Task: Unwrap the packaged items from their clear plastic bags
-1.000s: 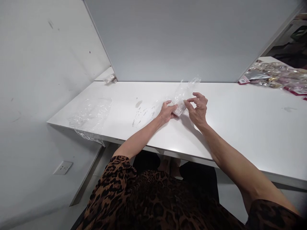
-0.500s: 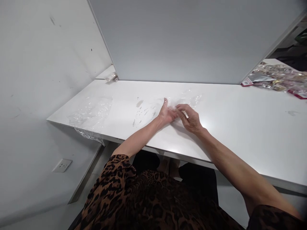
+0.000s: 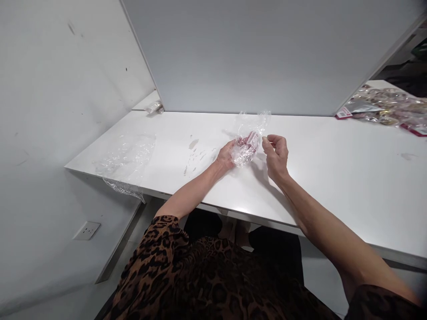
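Note:
A small clear plastic bag (image 3: 248,138) with something pink and red inside stands up from the white table (image 3: 333,169). My left hand (image 3: 227,155) grips the bag's lower left side. My right hand (image 3: 276,153) is just to the right of the bag, thumb and forefinger pinched together near its edge; whether they pinch the film I cannot tell. Both forearms reach in from below over my leopard-print sleeves.
A crumpled sheet of clear plastic (image 3: 125,162) lies at the table's left end and hangs over the edge. A heap of shiny packets (image 3: 387,109) lies at the far right. A grey partition (image 3: 260,53) backs the table. Another small wrapper (image 3: 154,107) lies behind its left corner.
Half a second ago the bag lay flat under both hands. Now my left hand has raised it upright, and my right hand has drawn away to the right.

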Tool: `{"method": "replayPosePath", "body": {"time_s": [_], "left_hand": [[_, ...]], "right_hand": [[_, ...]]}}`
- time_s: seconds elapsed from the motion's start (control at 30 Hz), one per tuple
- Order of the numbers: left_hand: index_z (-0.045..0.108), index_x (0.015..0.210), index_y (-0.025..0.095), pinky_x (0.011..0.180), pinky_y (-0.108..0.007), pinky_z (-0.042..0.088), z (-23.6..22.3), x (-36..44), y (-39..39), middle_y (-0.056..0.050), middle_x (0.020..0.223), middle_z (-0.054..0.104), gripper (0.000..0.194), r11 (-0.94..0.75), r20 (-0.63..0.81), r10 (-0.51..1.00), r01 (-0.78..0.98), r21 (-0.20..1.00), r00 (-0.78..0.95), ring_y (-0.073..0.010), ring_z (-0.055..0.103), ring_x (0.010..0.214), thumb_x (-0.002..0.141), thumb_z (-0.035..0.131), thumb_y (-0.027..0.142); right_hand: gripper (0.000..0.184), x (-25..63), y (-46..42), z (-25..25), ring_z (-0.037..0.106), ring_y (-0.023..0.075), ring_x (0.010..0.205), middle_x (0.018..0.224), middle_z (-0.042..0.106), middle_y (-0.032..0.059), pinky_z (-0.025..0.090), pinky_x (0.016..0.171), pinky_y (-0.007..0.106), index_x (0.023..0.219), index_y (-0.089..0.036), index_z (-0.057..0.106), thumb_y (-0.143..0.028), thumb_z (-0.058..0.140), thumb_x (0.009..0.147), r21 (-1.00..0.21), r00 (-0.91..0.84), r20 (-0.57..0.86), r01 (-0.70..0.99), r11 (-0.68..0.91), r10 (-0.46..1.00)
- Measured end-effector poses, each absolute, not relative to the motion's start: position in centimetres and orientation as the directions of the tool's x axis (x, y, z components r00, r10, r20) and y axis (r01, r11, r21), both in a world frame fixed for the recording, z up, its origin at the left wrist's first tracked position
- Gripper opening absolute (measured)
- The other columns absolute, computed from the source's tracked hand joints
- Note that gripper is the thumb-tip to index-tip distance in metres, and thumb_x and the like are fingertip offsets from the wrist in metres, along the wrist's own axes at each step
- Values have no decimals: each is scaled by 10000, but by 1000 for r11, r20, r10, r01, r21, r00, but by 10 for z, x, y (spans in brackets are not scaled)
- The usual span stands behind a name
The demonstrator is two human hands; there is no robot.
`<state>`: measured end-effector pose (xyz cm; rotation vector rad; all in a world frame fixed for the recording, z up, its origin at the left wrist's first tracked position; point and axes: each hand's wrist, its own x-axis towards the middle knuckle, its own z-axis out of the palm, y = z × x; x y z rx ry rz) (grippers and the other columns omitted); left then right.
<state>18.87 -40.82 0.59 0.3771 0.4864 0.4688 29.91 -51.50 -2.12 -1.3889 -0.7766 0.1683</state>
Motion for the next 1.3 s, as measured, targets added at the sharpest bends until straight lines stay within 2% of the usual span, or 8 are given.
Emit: {"method": "replayPosePath", "body": {"time_s": [0.1,0.2,0.33,0.43,0.57,0.73,0.97,1.3], "left_hand": [[733,934,143,969,-388,596,6,186,-412,-84,842,772,305,833,-351,468,-273,481,811,-208,769,859,1040,461,232],[688,828,160,1042,-403,591,9,185,-414,-102,935,798,293,821,-346,523,-351,449,779,-223,782,1045,1012,461,169],[627,728,170,1096,-461,571,16,181,-413,-122,1044,800,326,807,-351,569,-423,412,744,-262,740,1214,1017,480,207],[547,650,171,1076,-438,573,19,179,-410,-104,938,780,429,756,-328,636,-476,449,699,-239,759,1139,1060,435,226],[526,631,176,997,-400,601,20,178,-406,-37,682,665,480,723,-309,679,-535,437,666,-158,745,801,1091,394,212],[464,603,190,910,-308,621,22,177,-407,43,534,429,494,718,-236,680,-562,411,695,-66,499,512,1087,382,134],[413,629,201,827,-256,638,34,171,-416,54,551,326,488,745,-131,631,-551,375,764,-53,406,487,1113,360,168],[431,685,192,788,-319,658,45,161,-399,14,648,408,422,585,-109,784,-669,458,611,-97,574,662,1084,326,102]], "right_hand": [[690,304,-509,-24,650,188,942,1124,629,23,565,680,302,1134,-288,542,-714,860,694,-982,728,105,-31,187,677],[789,306,-505,-25,660,171,829,1024,667,-1,570,647,293,1118,-282,543,-551,1003,536,-946,703,-43,-256,197,710],[552,314,-503,-26,683,190,810,903,709,15,621,692,325,936,-235,622,-328,989,535,-875,644,-125,-430,222,755],[414,320,-505,-23,693,213,770,862,719,35,649,681,380,921,-223,667,-315,931,615,-840,568,-198,-519,160,799],[465,318,-511,-14,707,245,780,888,719,44,653,642,423,1014,-261,658,-410,929,666,-827,511,-243,-554,100,824],[684,305,-517,-1,704,234,851,1002,738,31,621,637,369,1135,-288,607,-341,995,574,-874,438,-206,-485,37,875],[695,292,-520,-3,656,169,747,845,678,-37,565,656,314,1123,-267,610,-165,954,528,-905,202,-107,-425,-11,974],[511,299,-511,-5,714,253,790,844,715,6,650,653,451,966,-262,571,-270,899,574,-815,474,-249,-574,82,844]]}}
